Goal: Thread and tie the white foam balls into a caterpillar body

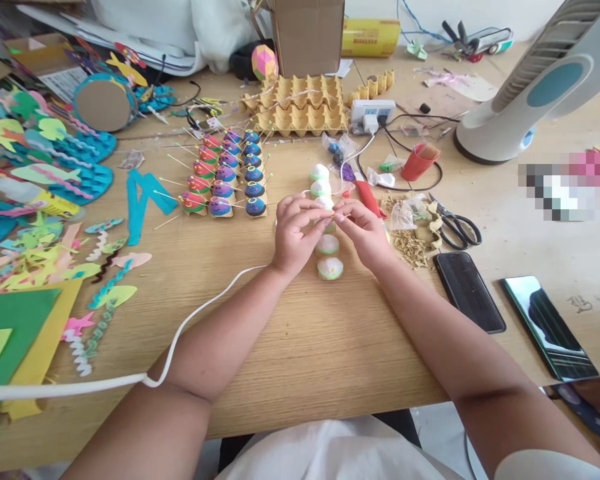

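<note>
My left hand (294,233) and my right hand (364,232) meet at the middle of the wooden table (305,347), fingertips pinched together on a thin stick with a small bead-like tip (333,217). Both hands hover over a column of white egg-shaped pieces (330,268), which runs away from me toward a far one (320,172). To the left stand rows of painted bug-like egg figures (225,175) with thin sticks poking out. What exactly sits between my fingers is partly hidden.
Scissors (455,223), two phones (469,291) (547,327), a red cup (419,162), an egg carton (300,110), a power strip (373,110) and a fan (530,93) lie to the right and back. Coloured paper cutouts (40,193) crowd the left. A white cable (190,320) crosses my left arm.
</note>
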Available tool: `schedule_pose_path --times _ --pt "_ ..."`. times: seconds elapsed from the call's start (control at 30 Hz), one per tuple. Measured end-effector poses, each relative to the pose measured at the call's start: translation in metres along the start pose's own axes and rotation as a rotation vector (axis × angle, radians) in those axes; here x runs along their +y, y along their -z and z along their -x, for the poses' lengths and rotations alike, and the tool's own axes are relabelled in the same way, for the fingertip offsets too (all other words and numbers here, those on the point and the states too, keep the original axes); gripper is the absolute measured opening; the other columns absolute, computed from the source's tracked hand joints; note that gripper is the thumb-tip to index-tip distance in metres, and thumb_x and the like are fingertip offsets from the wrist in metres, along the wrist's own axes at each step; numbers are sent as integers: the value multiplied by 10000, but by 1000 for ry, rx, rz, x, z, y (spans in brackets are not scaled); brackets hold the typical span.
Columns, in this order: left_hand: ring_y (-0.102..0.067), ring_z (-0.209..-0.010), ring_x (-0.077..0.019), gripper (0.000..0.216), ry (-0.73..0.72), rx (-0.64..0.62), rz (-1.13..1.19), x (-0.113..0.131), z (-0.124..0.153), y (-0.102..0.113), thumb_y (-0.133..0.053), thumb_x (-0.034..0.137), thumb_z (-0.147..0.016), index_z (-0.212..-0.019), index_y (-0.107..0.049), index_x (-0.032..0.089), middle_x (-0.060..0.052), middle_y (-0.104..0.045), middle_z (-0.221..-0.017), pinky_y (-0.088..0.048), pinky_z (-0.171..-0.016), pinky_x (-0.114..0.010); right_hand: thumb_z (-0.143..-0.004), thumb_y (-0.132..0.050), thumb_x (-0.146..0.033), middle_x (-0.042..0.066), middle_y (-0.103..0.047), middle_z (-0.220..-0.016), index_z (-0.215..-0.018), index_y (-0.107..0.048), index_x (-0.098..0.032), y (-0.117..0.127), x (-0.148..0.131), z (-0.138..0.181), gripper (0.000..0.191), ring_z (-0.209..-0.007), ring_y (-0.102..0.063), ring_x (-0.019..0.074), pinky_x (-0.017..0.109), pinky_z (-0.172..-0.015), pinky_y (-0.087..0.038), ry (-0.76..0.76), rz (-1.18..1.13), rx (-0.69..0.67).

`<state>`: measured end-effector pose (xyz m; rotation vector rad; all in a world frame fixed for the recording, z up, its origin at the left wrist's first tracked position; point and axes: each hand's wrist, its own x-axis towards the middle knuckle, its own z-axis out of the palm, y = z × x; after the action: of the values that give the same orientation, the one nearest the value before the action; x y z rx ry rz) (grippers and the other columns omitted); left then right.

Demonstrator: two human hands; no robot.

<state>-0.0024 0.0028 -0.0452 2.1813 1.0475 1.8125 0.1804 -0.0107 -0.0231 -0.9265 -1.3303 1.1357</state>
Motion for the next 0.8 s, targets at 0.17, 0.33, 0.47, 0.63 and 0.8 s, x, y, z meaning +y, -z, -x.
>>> schedule_pose_path --times 0.17,0.33,0.47,0.63,0.8 --pt "-700 -1171 -211 213 26 -11 -23 -3 0 -1 -751 519 -1048 -1012 -873 348 -12 -813 -1043 -552 -1188 -453 -755 -928 -754 25 -694 -1071 -859 -791 -280 -3 -5 0 505 -1057 -653 201 374 -965 -539 -34 -33 -3" --pt "-686 -1225 -219 239 35 -14 -17 -3 2 -1 -735 530 -1061 -1127 -878 351 -25 -811 -1107 -551 -1196 -444 -693 -988 -716 14 -691 -1043 -839 -752 -271 -5 -5 -2 524 -985 -635 181 351 -917 -561 -67 -127 -6" --pt "-701 -1181 -204 279 72 8 28 -2 2 1 -716 499 -1085 -1248 -836 306 -30 -801 -1128 -546 -1190 -420 -710 -964 -734 6 -702 -980 -852 -738 -276 -5 -2 -2 530 -922 -599 177 345 -869 -539 -85 -113 21" --pt "-718 -1147 -211 283 103 27 11 -3 2 2 -682 507 -1100 -1202 -819 282 -36 -794 -1108 -561 -1157 -421 -769 -901 -768 -8 -673 -827 -732 -716 -260 -3 -4 -3 542 -851 -584 170 348 -853 -507 -65 -104 50" --pt "-735 -1119 -216 249 145 32 9 -3 1 2 -688 502 -1093 -1134 -813 291 -37 -805 -1095 -571 -1115 -420 -694 -974 -734 -1 -706 -879 -774 -800 -266 -3 -8 -4 505 -883 -606 172 354 -877 -508 -79 -88 35"
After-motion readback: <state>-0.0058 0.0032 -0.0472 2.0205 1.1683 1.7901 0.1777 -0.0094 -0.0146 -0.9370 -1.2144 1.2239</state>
